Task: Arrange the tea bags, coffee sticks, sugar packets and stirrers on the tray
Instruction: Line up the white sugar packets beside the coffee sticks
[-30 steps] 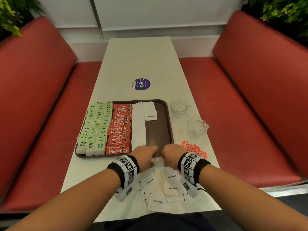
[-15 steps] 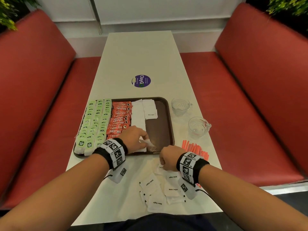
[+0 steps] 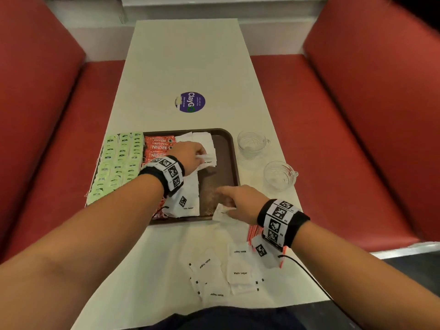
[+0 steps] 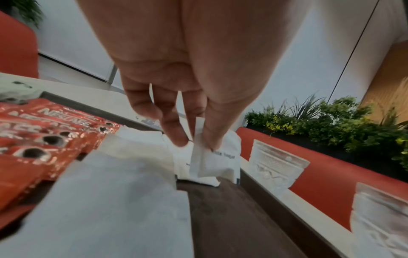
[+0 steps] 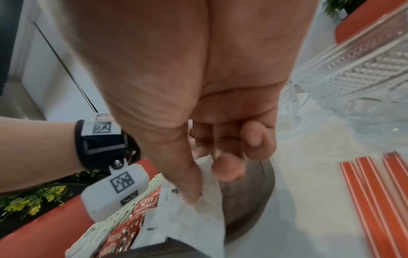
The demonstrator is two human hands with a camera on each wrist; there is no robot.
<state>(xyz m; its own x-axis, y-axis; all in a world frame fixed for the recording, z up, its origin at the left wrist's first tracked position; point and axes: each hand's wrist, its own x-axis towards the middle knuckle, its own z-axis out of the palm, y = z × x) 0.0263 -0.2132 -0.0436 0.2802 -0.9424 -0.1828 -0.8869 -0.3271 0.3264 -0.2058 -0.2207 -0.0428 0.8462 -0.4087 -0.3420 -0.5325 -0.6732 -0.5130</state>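
A brown tray (image 3: 234,160) holds green tea bags (image 3: 117,160), red coffee sticks (image 3: 158,146) and a column of white sugar packets (image 3: 190,194). My left hand (image 3: 198,154) reaches over the far part of the tray and pinches a white sugar packet (image 4: 204,160) between thumb and fingers, just above the packets there. My right hand (image 3: 228,206) sits at the tray's near right corner and pinches another sugar packet (image 5: 212,202). Several loose sugar packets (image 3: 239,272) lie on the table in front of me. Orange stirrers (image 5: 375,200) lie on the table right of my right hand.
Two empty glass cups (image 3: 252,142) (image 3: 279,175) stand on the table right of the tray. A round purple sticker (image 3: 191,102) is on the white table (image 3: 185,63) beyond it. Red bench seats (image 3: 357,139) run along both sides.
My left hand has carried a sugar packet from the tray's near edge to its far part. My right hand has picked up a packet and moved forward to the tray's near right corner.
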